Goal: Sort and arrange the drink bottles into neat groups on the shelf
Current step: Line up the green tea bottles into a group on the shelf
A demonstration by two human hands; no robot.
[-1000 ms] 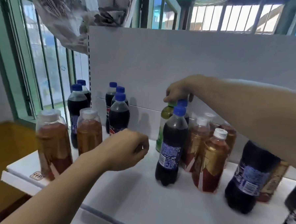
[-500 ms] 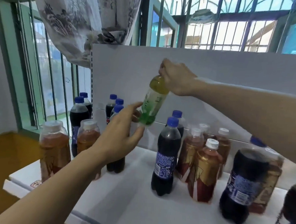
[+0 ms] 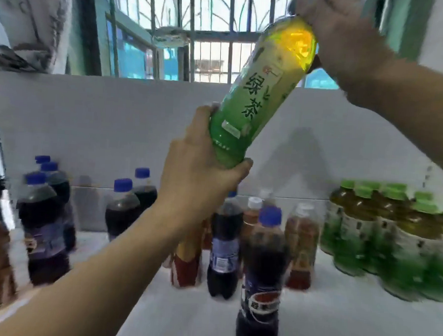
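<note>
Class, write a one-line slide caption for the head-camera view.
Both hands hold a tilted green tea bottle above the shelf: left hand at its base, right hand at its top.

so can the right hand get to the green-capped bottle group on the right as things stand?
Probably not right away. The right hand grips the top of the green tea bottle, shared with the left hand. The path down to the green-capped bottles looks open, though.
</note>
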